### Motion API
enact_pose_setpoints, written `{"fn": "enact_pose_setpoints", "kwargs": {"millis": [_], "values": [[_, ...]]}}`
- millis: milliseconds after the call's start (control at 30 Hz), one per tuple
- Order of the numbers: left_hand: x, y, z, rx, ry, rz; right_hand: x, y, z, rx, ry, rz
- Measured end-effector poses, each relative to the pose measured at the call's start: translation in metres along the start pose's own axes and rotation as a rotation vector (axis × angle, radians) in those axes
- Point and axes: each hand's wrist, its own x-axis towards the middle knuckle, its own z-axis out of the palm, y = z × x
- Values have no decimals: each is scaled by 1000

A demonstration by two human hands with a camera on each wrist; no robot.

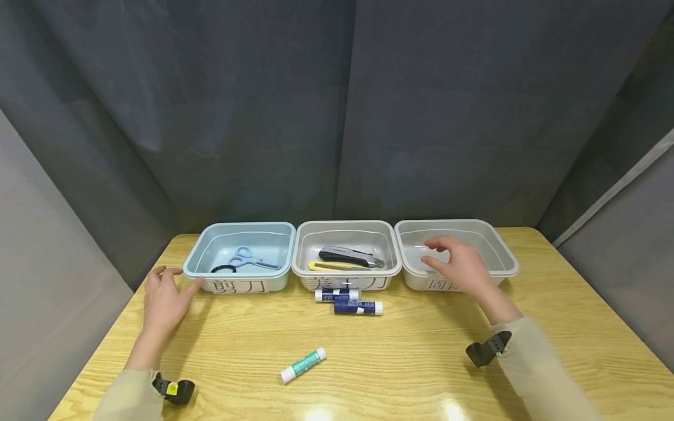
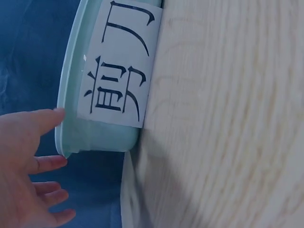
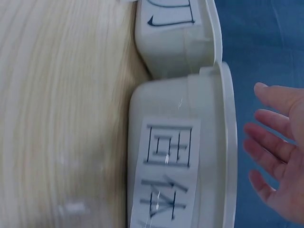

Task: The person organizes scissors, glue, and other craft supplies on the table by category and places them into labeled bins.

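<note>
My left hand [image 1: 165, 301] is at the near left corner of a light blue bin [image 1: 207, 257], thumb tip right at its rim, fingers loosely bent. In the left wrist view the thumb [image 2: 45, 118] overlaps that rim. Scissors [image 1: 253, 261] with pale blue handles and a black ring-shaped piece [image 1: 223, 268] lie inside the bin. Over the right grey-white bin [image 1: 487, 248] hovers my right hand [image 1: 459, 266], fingers curved, thumb apart, nothing between them. The right wrist view shows these fingers [image 3: 268, 137] beyond the bin's labelled front wall [image 3: 213, 156].
A middle bin [image 1: 310, 237] holds a grey-black utility knife [image 1: 347, 255] and a yellow one [image 1: 334, 266]. Two dark blue glue sticks [image 1: 358, 307] lie before it. Nearer, a green and white glue stick [image 1: 303, 365] lies on the wooden table [image 1: 237, 339]. A dark curtain [image 1: 263, 117] hangs behind.
</note>
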Motion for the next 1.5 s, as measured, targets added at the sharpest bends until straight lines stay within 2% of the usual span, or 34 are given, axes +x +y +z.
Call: {"fn": "enact_pose_setpoints", "kwargs": {"millis": [167, 267, 433, 733, 1100, 1267, 1500], "values": [[-3, 7, -2, 29, 22, -17, -9, 13, -7, 1, 2, 29], [-4, 12, -4, 48, 42, -1, -15, 19, -13, -4, 13, 48], [-4, 21, -6, 75, 85, 69, -23, 30, -18, -25, 36, 60], [-7, 38, -8, 88, 95, 183, -32, 43, -28, -49, 42, 118], [-9, 55, 4, 78, 107, 356, -41, 64, -35, -69, 53, 184], [-11, 65, 10, 80, 100, 407, -44, 75, -36, -81, 69, 211], [-14, 77, 16, 76, 92, 460, -49, 88, -38, -24, 82, 259]]}}
